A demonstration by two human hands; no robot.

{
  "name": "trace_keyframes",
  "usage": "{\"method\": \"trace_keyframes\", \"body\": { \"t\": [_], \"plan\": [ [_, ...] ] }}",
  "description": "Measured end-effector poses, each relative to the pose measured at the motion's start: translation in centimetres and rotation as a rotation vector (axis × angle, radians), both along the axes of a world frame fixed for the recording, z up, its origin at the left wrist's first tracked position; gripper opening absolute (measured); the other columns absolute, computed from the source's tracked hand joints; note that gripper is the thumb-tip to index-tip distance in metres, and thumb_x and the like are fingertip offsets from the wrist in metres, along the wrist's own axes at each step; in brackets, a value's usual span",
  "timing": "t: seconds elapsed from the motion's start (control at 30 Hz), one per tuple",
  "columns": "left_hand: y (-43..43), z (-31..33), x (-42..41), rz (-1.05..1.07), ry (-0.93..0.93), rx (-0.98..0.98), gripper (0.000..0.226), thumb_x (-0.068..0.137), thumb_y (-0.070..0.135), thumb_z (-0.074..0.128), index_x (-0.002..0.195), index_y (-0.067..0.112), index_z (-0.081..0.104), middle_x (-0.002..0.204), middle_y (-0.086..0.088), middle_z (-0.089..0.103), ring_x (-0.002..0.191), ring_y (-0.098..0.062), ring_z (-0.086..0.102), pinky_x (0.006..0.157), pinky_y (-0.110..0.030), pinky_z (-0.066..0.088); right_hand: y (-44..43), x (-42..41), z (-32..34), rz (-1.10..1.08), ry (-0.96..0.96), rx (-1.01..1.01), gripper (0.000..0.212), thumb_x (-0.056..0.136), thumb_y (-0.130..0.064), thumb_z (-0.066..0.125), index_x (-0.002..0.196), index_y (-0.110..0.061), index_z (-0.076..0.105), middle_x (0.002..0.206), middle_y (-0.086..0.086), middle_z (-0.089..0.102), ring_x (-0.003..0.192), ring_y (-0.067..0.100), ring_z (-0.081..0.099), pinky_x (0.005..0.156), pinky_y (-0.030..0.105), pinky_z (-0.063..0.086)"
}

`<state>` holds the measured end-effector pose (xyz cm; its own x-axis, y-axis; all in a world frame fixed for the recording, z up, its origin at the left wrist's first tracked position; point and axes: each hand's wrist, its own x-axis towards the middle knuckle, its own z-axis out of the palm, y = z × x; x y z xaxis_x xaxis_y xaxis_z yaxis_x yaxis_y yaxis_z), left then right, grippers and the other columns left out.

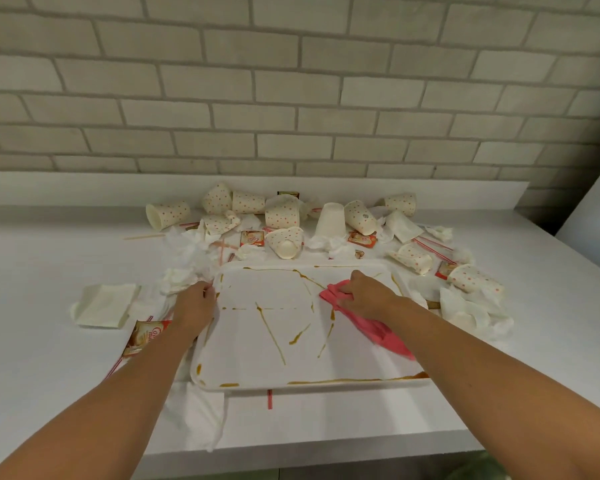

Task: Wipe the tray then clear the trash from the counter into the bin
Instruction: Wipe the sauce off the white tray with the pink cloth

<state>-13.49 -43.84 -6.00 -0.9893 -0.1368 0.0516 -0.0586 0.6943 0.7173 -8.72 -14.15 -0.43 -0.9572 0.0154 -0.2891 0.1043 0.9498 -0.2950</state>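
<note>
Pink cloth (pixel 369 329): bunched under the right hand (pixel 368 292), whose fingers clutch it, on the right part of the tray (pixel 243 362).
Tray: flat on the worktop (pixel 49 358), marked with brown streaks (pixel 271 334).
Left hand (pixel 194 306): grips the left rim of the tray.
Trash: dotted paper cups (pixel 281 213), crumpled napkins (pixel 186 254), sachet (pixel 142 337) and straw (pixel 270 399) crowd the worktop behind and beside the tray.

At eight o'clock from the tray (pixel 243 341), a brown sachet (pixel 142 336) bears white lettering beginning "Co"; the rest is blurred. Print on other packets (pixel 251 239) is unreadable.
</note>
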Motion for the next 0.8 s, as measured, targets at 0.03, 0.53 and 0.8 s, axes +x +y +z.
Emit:
{"method": "trace_keyframes", "body": {
  "t": [0.03, 0.53, 0.8],
  "plan": [
    [0.0, -0.1, 0.0, -0.013, -0.003, -0.009, 0.03, 0.099, 0.012, 0.037, 0.1, -0.007, 0.06, 0.098, -0.023, 0.064, 0.093, -0.035, 0.058, 0.072, -0.03, 0.037, -0.4, 0.0, 0.0, 0.006, 0.002, 0.031, 0.053, 0.095, -0.052, 0.038, 0.138, -0.021, 0.047, 0.123, 0.004, 0.041, 0.12, 0.024, 0.049, 0.101, 0.034, 0.04],
    [0.1, -1.3, -1.0, -0.069, 0.057, 0.052, 0.031, 0.099, 0.008, 0.034, 0.106, -0.005, 0.061, 0.099, -0.023, 0.065, 0.095, -0.038, 0.059, 0.075, -0.034, 0.042, -3.7, -0.6, 0.3, 0.234, 0.016, 0.172, 0.036, 0.095, -0.028, 0.053, 0.129, -0.017, 0.057, 0.113, 0.007, 0.051, 0.107, 0.024, 0.052, 0.087, 0.033, 0.042],
    [0.0, -1.5, -0.7, -0.05, 0.096, 0.1, 0.031, 0.099, 0.009, 0.035, 0.104, -0.004, 0.062, 0.098, -0.02, 0.066, 0.094, -0.034, 0.06, 0.081, -0.037, 0.046, -6.6, -2.8, -1.4, 0.1, 0.04, 0.177, 0.044, 0.091, -0.037, 0.057, 0.125, -0.009, 0.055, 0.106, 0.004, 0.047, 0.108, 0.025, 0.053, 0.085, 0.032, 0.042]
  ]
}}
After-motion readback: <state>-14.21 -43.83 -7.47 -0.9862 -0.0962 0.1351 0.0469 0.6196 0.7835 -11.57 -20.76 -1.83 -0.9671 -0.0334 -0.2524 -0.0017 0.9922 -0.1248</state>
